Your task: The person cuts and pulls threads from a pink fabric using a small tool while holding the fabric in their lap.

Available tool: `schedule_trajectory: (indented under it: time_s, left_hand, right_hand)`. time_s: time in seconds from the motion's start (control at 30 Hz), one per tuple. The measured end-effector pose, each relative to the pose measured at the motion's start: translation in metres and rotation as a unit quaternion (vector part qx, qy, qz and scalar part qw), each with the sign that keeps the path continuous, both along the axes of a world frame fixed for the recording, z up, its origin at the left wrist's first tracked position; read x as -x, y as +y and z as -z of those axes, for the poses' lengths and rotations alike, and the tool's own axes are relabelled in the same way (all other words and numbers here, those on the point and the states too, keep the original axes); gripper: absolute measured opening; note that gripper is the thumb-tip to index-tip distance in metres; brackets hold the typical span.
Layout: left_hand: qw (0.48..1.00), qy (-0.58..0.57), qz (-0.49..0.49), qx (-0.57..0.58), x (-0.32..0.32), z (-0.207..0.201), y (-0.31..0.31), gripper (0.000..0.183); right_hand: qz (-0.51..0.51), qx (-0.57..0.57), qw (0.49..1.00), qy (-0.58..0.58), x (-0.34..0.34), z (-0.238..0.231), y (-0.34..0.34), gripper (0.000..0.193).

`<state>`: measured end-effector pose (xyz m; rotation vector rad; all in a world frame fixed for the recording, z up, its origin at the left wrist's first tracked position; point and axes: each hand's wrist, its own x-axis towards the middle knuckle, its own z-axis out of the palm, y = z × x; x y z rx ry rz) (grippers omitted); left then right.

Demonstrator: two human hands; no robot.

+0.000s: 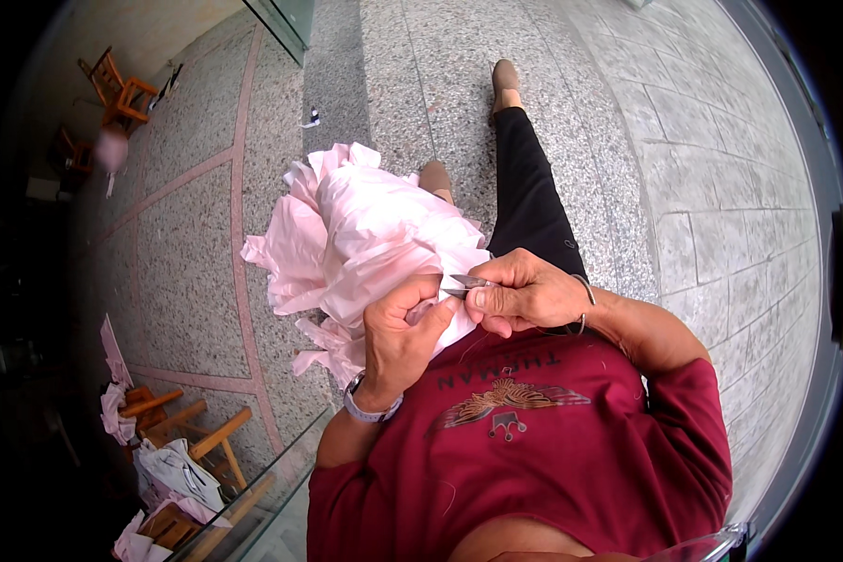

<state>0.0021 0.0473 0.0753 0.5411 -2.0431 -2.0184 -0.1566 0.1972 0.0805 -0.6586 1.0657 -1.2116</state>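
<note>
Evidently closed, left hand [396, 339] on pink fabric [370, 220], right hand [526, 292] round half-hidden snips [466, 280].

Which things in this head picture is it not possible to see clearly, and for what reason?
In the head view:
- Handles of the small snips: hidden inside the right hand.
- Left shin and knee: hidden behind the pink cloth bundle.
- Pink item, upper left: too blurred to identify.
- Far-left background: too dark for detail.
</note>
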Motion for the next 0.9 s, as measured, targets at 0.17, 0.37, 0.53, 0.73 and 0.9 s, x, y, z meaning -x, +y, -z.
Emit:
schedule_trajectory:
  time_s: [0.17, 0.37, 0.53, 0.73, 0.9]
  left_hand:
    - [0.996, -0.007, 0.014, 0.089, -0.002, 0.005, 0.001, 0.007]
    - [0.989, 0.006, -0.022, 0.148, 0.003, 0.003, 0.007, 0.006]
    - [0.984, -0.005, -0.031, 0.174, -0.001, 0.003, 0.008, 0.006]
    - [0.988, -0.022, -0.023, 0.148, -0.003, 0.003, 0.007, 0.01]
    - [0.992, 0.019, -0.007, 0.126, 0.005, 0.015, 0.011, 0.006]
  right_hand:
    - [-0.068, 0.0, 0.998, 0.01, 0.009, 0.003, 0.001, 0.03]
    - [-0.082, 0.017, 0.996, 0.038, 0.007, -0.001, 0.0, 0.031]
    - [-0.097, 0.111, 0.985, 0.088, 0.001, 0.007, 0.004, 0.027]
    - [-0.08, 0.142, 0.968, 0.191, -0.002, -0.006, 0.006, 0.031]
    - [-0.023, 0.165, 0.946, 0.279, 0.0, -0.009, 0.003, 0.026]
